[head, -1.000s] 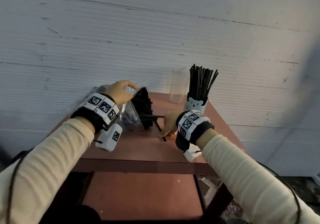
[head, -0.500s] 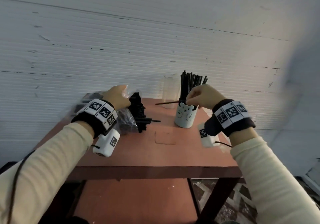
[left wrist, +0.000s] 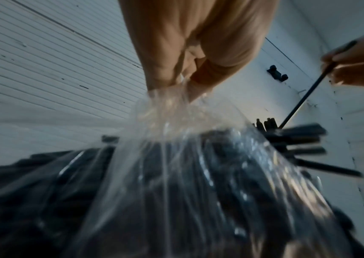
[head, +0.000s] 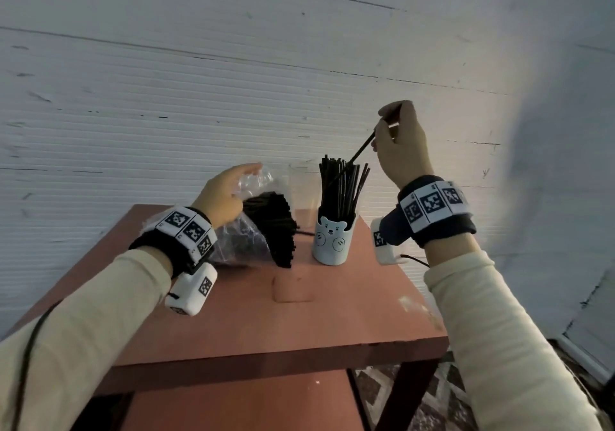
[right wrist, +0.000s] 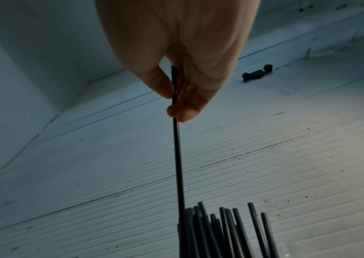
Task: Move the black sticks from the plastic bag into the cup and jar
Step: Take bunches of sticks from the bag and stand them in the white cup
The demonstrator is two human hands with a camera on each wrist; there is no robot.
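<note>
A clear plastic bag point(head: 246, 231) stuffed with black sticks point(head: 274, 227) lies at the back left of the red table point(head: 299, 324). My left hand point(head: 223, 194) pinches the bag's crumpled top point(left wrist: 172, 103). To its right stands a pale bear-face cup point(head: 332, 241) with several upright black sticks point(head: 342, 187). My right hand point(head: 399, 141) is raised above the cup and pinches one black stick point(right wrist: 177, 148). That stick slants down with its lower end among the cup's sticks. A clear jar point(head: 301, 194) stands behind, between bag and cup.
A white ribbed wall point(head: 233, 97) rises right behind the table. Bare tabletop lies in front of the bag and cup, with a shallow square mark point(head: 293, 289). The table's front edge point(head: 266, 364) and a lower shelf point(head: 239, 407) are near me. A small black clip point(right wrist: 257, 75) sits on the wall.
My right hand took one stick from beside the bag, carried it right and up, and now holds it slanting down into the cup. My left hand stayed on the bag's top.
</note>
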